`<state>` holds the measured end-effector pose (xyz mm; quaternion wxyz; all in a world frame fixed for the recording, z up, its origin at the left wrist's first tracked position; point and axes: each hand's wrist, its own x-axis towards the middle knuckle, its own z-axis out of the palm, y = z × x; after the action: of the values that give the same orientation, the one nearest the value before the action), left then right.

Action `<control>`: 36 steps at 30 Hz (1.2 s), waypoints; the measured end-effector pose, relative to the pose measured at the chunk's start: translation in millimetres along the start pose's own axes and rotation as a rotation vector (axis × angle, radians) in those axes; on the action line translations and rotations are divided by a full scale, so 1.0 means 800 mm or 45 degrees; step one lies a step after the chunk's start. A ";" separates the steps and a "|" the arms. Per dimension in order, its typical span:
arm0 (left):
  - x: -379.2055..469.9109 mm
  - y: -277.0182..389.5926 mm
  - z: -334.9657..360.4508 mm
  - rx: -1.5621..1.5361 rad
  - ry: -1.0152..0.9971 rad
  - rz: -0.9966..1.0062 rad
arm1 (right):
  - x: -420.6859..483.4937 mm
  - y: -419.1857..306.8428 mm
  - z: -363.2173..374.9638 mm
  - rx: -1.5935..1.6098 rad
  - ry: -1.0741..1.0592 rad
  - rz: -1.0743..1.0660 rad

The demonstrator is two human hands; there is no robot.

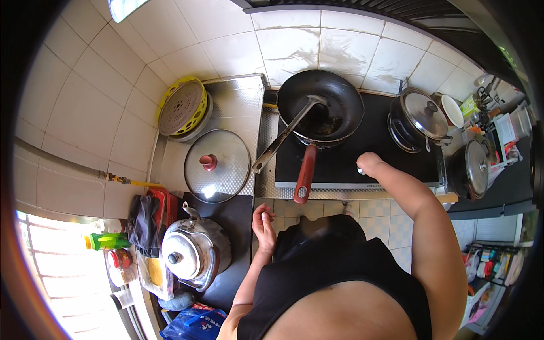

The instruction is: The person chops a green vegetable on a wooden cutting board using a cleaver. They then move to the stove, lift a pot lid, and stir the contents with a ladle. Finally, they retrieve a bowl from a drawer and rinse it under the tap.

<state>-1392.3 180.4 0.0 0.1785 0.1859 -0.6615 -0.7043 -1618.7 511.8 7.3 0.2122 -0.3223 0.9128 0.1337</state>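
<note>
My right hand [369,165] is closed on the stove's control knob [361,171] at the front of the black gas stove [335,170]. To its left a black wok [340,97] with a red handle [305,170] sits over a burner. A metal spatula [293,123] leans across the wok's rim, its blade inside and its handle sticking out to the front left. Dark residue shows on the wok's bottom. My left hand [264,227] hangs in front of the counter's edge, fingers loosely apart, holding nothing. Beside it, a glass lid [217,165] with a red knob lies on the counter.
A lidded pot [418,114] stands on the stove's right burner, another lidded pot [475,165] beyond it. At left are a metal kettle [195,250], a yellow colander [182,106], a red container [168,204] and a green bottle [108,241]. A range hood [374,12] hangs above.
</note>
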 end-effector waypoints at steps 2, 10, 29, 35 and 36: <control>-0.001 -0.001 -0.001 0.021 -0.013 -0.002 | 0.001 0.000 0.000 0.002 0.006 0.014; -0.004 -0.002 0.003 0.021 -0.025 -0.006 | 0.008 0.000 -0.003 -0.075 -0.035 -0.027; -0.014 0.001 -0.002 -0.008 -0.061 -0.019 | -0.020 -0.001 -0.021 -0.016 -0.004 0.023; -0.011 0.007 0.002 -0.016 -0.078 -0.022 | -0.024 -0.007 -0.023 0.062 -0.019 0.147; -0.010 0.006 0.002 -0.018 -0.083 -0.024 | -0.024 -0.007 -0.023 0.085 -0.009 0.162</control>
<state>-1386.0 185.6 4.9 0.1515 0.1680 -0.6602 -0.7162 -1607.1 511.0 32.3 0.2171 -0.2561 0.9346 0.1177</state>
